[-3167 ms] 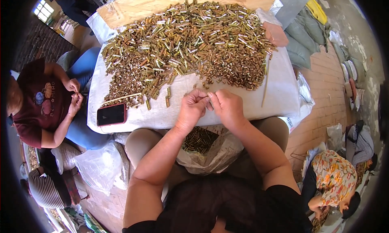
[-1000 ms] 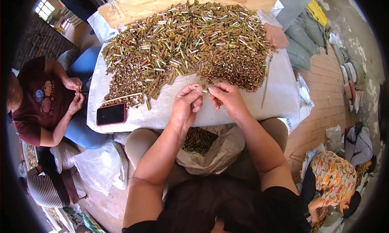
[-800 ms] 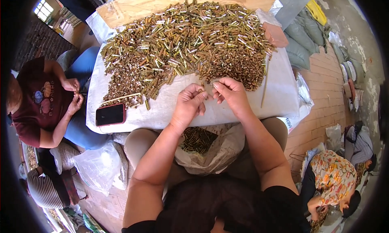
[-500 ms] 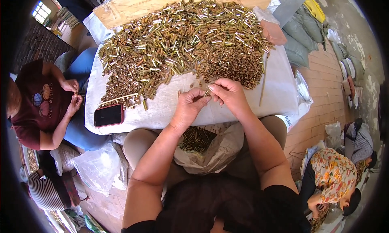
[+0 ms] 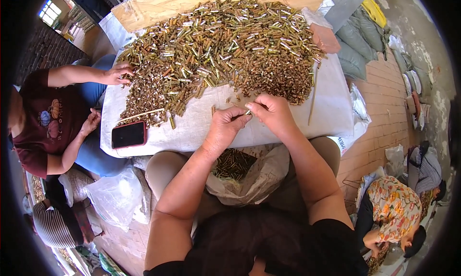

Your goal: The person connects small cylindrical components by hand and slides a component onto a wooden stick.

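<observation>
My left hand (image 5: 227, 124) is closed, pinching a small brass-coloured metal tube (image 5: 248, 112) between thumb and fingers above the near edge of the table. Close against it, my right hand (image 5: 272, 111) has its thumb and fingertips pressed together at the tube's end; whatever tiny piece they hold is hidden. Beyond my hands lies a wide heap of brass-coloured metal tubes (image 5: 216, 40). A pile of small coppery nut-like pieces (image 5: 278, 79) sits just past my right hand, and another pile (image 5: 149, 86) lies to the left. Between my knees an open sack (image 5: 259, 189) holds several loose metal tubes (image 5: 233, 164).
A phone (image 5: 128, 134) and a thin stick (image 5: 141, 115) lie at the table's left front; another stick (image 5: 313, 93) is on the right. A wooden board (image 5: 168, 7) edges the back. One person (image 5: 41, 117) sits at the left; others work at lower left and right. Filled sacks (image 5: 353, 50) stand right.
The person at the left has parted their hands and reached one to the heap's left edge. My right hand has shifted slightly, its fingers more closed by the tube; my left hand stays nearly in place.
</observation>
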Demonstrator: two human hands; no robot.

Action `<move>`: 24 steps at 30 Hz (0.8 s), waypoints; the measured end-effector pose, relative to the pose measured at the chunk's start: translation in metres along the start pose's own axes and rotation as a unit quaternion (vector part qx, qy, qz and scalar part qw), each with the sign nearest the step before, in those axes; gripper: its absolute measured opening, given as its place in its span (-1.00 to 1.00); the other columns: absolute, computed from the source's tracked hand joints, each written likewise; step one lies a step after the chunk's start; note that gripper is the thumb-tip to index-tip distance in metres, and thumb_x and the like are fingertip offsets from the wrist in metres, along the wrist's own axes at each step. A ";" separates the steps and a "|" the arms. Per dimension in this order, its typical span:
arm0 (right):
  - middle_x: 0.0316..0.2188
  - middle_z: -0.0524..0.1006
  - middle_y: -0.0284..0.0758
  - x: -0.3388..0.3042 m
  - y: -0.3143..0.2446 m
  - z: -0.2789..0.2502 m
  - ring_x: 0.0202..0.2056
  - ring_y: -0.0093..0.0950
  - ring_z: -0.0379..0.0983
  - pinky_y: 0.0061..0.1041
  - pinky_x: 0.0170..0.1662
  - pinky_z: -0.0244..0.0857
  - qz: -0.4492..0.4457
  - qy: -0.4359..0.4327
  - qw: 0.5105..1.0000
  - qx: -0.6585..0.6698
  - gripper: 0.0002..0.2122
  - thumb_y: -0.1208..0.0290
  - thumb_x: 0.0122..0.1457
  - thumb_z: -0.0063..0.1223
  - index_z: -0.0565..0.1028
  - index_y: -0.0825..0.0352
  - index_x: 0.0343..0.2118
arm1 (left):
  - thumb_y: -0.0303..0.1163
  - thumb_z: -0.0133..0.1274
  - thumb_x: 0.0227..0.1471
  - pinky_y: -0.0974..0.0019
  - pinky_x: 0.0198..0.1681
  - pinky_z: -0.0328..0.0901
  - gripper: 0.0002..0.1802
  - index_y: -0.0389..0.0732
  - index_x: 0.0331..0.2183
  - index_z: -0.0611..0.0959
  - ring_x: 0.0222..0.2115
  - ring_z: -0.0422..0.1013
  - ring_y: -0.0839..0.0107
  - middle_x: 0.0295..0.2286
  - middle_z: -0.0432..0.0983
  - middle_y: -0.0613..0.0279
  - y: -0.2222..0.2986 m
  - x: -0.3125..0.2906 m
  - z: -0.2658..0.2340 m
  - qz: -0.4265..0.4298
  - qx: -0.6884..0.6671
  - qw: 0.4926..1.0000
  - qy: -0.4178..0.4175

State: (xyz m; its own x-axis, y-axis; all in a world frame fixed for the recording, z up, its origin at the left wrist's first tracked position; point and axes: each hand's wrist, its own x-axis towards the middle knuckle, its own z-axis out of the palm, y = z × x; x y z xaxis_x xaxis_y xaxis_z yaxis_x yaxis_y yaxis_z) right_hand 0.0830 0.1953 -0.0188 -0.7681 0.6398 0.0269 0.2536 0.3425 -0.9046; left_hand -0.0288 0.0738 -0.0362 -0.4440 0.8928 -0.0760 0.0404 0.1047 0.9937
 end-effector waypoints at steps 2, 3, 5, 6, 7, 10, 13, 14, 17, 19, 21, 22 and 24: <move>-0.73 0.40 -0.25 0.000 -0.003 -0.002 -0.69 -0.55 0.28 -0.52 -0.59 0.16 -0.029 0.001 0.999 -0.014 -0.81 0.38 -0.01 0.13 0.48 0.42 -0.56 | -0.46 0.09 -0.03 0.56 -0.53 0.13 -0.88 -0.29 -0.39 0.61 -0.59 0.18 0.70 -0.63 0.37 0.49 0.000 0.000 0.000 -0.002 -0.014 1.000 -0.002; -0.72 0.40 -0.22 0.000 -0.004 -0.002 -0.70 -0.52 0.28 -0.51 -0.59 0.16 -0.057 0.002 0.998 -0.028 -0.81 0.38 -0.01 0.13 0.47 0.42 -0.55 | -0.45 0.09 -0.02 0.57 -0.55 0.11 -0.89 -0.27 -0.40 0.62 -0.61 0.17 0.71 -0.64 0.37 0.49 0.002 0.000 0.000 -0.004 -0.028 1.000 -0.005; -0.74 0.39 -0.32 0.001 -0.002 -0.006 -0.69 -0.62 0.27 -0.57 -0.61 0.15 -0.059 -0.016 0.998 -0.022 -0.82 0.38 0.01 0.12 0.47 0.41 -0.56 | -0.43 0.09 -0.02 0.58 -0.58 0.08 -0.89 -0.26 -0.41 0.62 -0.63 0.15 0.72 -0.65 0.35 0.49 0.007 -0.001 -0.001 -0.027 -0.034 0.999 -0.012; -0.76 0.37 -0.43 0.001 -0.001 -0.008 -0.69 -0.71 0.26 -0.64 -0.62 0.14 -0.061 -0.033 0.997 -0.016 -0.82 0.39 0.04 0.11 0.47 0.39 -0.56 | -0.42 0.09 -0.02 0.58 -0.62 0.05 -0.89 -0.24 -0.42 0.62 -0.65 0.13 0.73 -0.67 0.33 0.50 0.010 -0.002 -0.002 -0.050 -0.039 0.998 -0.019; -0.76 0.37 -0.43 0.001 0.000 -0.009 -0.69 -0.71 0.26 -0.64 -0.62 0.14 -0.061 -0.034 0.997 -0.016 -0.82 0.39 0.04 0.11 0.47 0.39 -0.56 | -0.42 0.09 -0.02 0.58 -0.62 0.05 -0.89 -0.24 -0.42 0.62 -0.65 0.13 0.73 -0.67 0.33 0.50 0.009 -0.002 -0.002 -0.050 -0.039 0.998 -0.018; -0.77 0.36 -0.39 0.001 0.003 -0.010 -0.69 -0.67 0.27 -0.60 -0.61 0.14 -0.049 -0.061 0.997 -0.025 -0.82 0.38 0.03 0.12 0.47 0.40 -0.54 | -0.39 0.09 -0.01 0.59 -0.66 -0.01 -0.89 -0.22 -0.44 0.62 -0.69 0.09 0.74 -0.69 0.31 0.51 0.006 -0.002 -0.002 -0.052 -0.045 0.997 -0.039; -0.75 0.38 -0.32 -0.002 0.005 -0.003 -0.69 -0.54 0.30 -0.52 -0.60 0.15 -0.112 -0.030 0.990 -0.085 -0.82 0.38 0.03 0.11 0.46 0.41 -0.54 | -0.39 0.08 -0.01 0.58 -0.66 -0.01 -0.88 -0.24 -0.45 0.62 -0.70 0.08 0.74 -0.69 0.30 0.51 0.004 -0.003 0.000 -0.047 -0.013 0.998 -0.036; -0.71 0.39 -0.24 -0.003 0.006 -0.001 -0.65 -0.38 0.33 -0.42 -0.57 0.18 -0.123 -0.013 0.986 -0.115 -0.78 0.33 0.03 0.09 0.43 0.39 -0.58 | -0.42 0.08 -0.02 0.54 -0.61 0.07 -0.88 -0.29 -0.48 0.61 -0.67 0.14 0.71 -0.69 0.32 0.46 0.005 -0.003 0.001 -0.067 -0.019 0.997 -0.028; -0.66 0.42 -0.17 -0.009 0.000 0.005 -0.60 -0.20 0.37 -0.30 -0.53 0.22 -0.105 0.005 0.981 -0.164 -0.72 0.25 0.04 0.05 0.38 0.37 -0.63 | -0.46 0.07 -0.04 0.50 -0.57 0.14 -0.87 -0.34 -0.51 0.59 -0.64 0.19 0.67 -0.70 0.33 0.42 0.006 -0.004 0.002 -0.091 -0.033 0.995 -0.010; -0.65 0.42 -0.17 -0.013 -0.001 0.010 -0.58 -0.19 0.37 -0.27 -0.52 0.23 -0.079 0.008 0.980 -0.183 -0.70 0.23 0.05 0.03 0.36 0.36 -0.64 | -0.46 0.06 -0.04 0.49 -0.57 0.14 -0.86 -0.34 -0.52 0.59 -0.64 0.19 0.67 -0.70 0.33 0.42 0.004 -0.005 0.004 -0.093 -0.042 0.995 -0.001; -0.65 0.42 -0.19 -0.013 0.003 0.017 -0.59 -0.18 0.37 -0.26 -0.52 0.24 -0.153 0.045 0.960 -0.231 -0.72 0.24 0.08 -0.02 0.36 0.34 -0.63 | -0.47 0.04 -0.03 0.49 -0.59 0.13 -0.85 -0.34 -0.55 0.57 -0.65 0.18 0.67 -0.70 0.33 0.41 -0.005 -0.005 0.006 -0.082 -0.049 0.995 0.019; -0.65 0.42 -0.19 -0.013 0.003 0.018 -0.59 -0.18 0.37 -0.26 -0.52 0.24 -0.154 0.045 0.960 -0.231 -0.72 0.24 0.08 -0.02 0.36 0.34 -0.63 | -0.47 0.04 -0.03 0.49 -0.59 0.13 -0.85 -0.34 -0.55 0.57 -0.65 0.18 0.67 -0.70 0.33 0.41 -0.009 -0.005 0.007 -0.082 -0.049 0.995 0.020; -0.64 0.43 -0.20 -0.013 0.003 0.019 -0.59 -0.17 0.38 -0.24 -0.52 0.24 -0.156 0.032 0.957 -0.242 -0.73 0.25 0.10 -0.05 0.37 0.33 -0.62 | -0.48 0.01 -0.02 0.48 -0.60 0.13 -0.83 -0.35 -0.56 0.56 -0.66 0.18 0.65 -0.71 0.31 0.42 -0.015 -0.005 0.009 -0.064 -0.026 0.997 0.038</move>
State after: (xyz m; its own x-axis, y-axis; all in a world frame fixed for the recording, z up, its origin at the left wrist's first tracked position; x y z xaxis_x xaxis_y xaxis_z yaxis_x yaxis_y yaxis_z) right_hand 0.0827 0.1750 -0.0294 -0.8171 0.4897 0.3040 0.2717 0.7924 -0.5462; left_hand -0.0195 0.0712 -0.0518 -0.5098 0.8373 -0.1975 -0.0671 0.1902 0.9795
